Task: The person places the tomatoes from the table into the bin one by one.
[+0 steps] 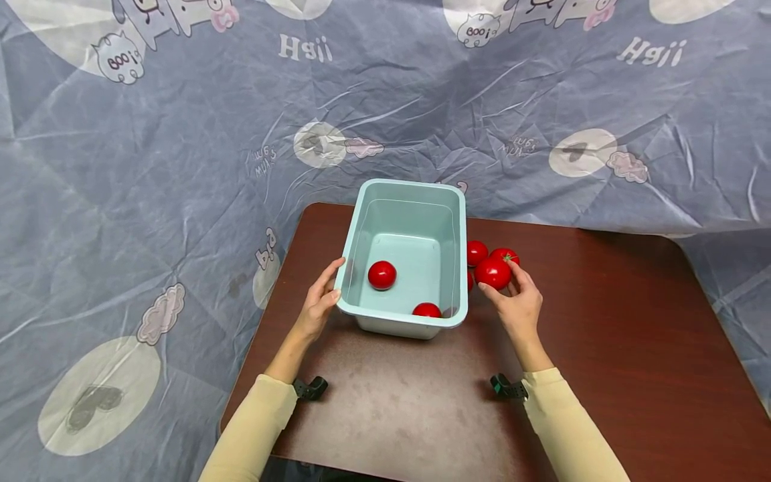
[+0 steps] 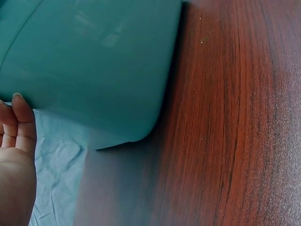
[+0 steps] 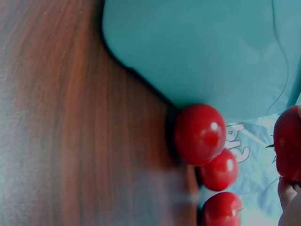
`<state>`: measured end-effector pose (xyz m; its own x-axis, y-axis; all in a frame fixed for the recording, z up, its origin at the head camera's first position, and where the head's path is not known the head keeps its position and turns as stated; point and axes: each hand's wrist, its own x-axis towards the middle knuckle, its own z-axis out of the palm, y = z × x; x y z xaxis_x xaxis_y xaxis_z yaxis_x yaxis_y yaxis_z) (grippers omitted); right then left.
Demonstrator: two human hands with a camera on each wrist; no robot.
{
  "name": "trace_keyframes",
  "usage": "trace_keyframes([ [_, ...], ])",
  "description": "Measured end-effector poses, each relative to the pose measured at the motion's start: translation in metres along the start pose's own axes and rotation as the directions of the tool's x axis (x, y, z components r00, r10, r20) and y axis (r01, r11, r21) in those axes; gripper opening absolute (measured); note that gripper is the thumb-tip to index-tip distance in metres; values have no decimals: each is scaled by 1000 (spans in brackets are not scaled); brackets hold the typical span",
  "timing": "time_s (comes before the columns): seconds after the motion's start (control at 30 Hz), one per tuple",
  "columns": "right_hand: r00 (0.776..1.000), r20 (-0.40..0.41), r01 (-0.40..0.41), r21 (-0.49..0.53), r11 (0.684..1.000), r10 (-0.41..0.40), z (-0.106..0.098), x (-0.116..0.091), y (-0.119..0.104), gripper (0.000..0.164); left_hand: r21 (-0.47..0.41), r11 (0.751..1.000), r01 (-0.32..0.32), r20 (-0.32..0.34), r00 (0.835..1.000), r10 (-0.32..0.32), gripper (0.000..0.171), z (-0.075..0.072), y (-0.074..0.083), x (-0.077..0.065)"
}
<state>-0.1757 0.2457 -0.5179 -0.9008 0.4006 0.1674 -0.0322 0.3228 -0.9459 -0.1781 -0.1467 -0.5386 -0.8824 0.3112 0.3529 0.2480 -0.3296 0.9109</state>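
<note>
A pale green plastic bin [image 1: 400,325] stands on the table with two red tomatoes inside, one tomato [image 1: 382,275] toward the left and another [image 1: 427,310] by the near wall. My left hand [image 1: 317,304] grips the bin's left rim near the front corner. Just right of the bin, my right hand [image 1: 519,308] pinches a tomato [image 1: 492,274] between thumb and fingers. The right wrist view has this held tomato [image 3: 288,143] off the table. Below it, a tomato [image 3: 200,134] rests by the bin wall, with a second [image 3: 219,170] and a third [image 3: 222,210] beyond.
The dark red-brown wooden table [image 1: 626,348] extends to the right and toward me. A wrinkled grey-blue cloth [image 1: 199,167] with cartoon prints hangs behind and at the left. Black bands with small devices sit on the left wrist [image 1: 310,388] and right wrist [image 1: 508,387].
</note>
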Motion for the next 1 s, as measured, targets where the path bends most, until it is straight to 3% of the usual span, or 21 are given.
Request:
trace_keyframes([
  [0.27,1000,1,29,73,997,-29,1,0,-19,74,5,1000,3,-10,1000,-3,64,1,1,0],
  [0.5,994,13,108,69,992,-109,-2,-15,-64,67,14,1000,4,-16,1000,-3,65,1,0,0],
  [0.67,989,19,147,77,986,-148,0,-14,-68,67,3,1000,-8,-16,1000,8,65,0,-1,0],
  [0.83,986,21,163,152,975,-168,5,-8,-60,69,-5,1000,-15,-18,1000,15,64,0,-1,0],
  [1.0,981,22,186,197,962,-194,7,-10,-68,69,-12,1000,-13,-11,1000,13,63,0,-2,-1],
])
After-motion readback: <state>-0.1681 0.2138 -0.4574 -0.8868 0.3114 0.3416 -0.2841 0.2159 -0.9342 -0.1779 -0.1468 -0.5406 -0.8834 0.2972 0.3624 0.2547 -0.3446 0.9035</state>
